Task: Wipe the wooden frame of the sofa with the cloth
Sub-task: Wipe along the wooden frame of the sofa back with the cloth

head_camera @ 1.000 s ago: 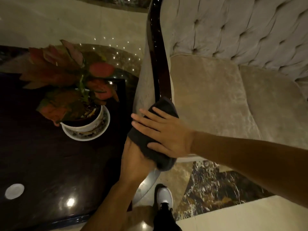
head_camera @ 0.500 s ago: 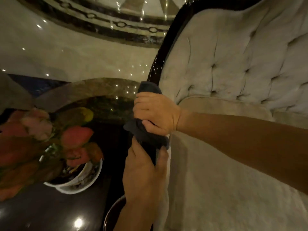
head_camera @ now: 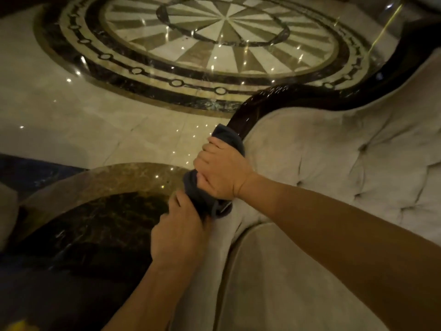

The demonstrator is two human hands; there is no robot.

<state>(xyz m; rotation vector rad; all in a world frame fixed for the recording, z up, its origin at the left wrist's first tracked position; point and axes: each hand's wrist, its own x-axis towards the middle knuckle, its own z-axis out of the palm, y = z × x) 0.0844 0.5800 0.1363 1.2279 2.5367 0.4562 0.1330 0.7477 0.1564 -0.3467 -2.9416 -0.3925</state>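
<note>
The sofa's dark glossy wooden frame (head_camera: 284, 99) curves along the top of the tufted beige backrest (head_camera: 358, 149) and runs down toward me. A dark grey cloth (head_camera: 198, 194) is wrapped around the frame where arm and back meet. My right hand (head_camera: 222, 170) is closed over the cloth and the frame from the right. Just below it, my left hand (head_camera: 177, 232) grips the cloth's lower end against the frame. The frame under the cloth is hidden.
A dark round side table (head_camera: 95, 225) with a marble rim stands directly left of the sofa arm. Beyond lies a polished marble floor with a large circular inlay (head_camera: 214, 34). The beige seat cushion (head_camera: 286, 283) fills the lower right.
Both hands have slid the cloth further up the frame toward the curved backrest. My view has tilted up, so the potted plant has dropped out of sight and the floor inlay shows.
</note>
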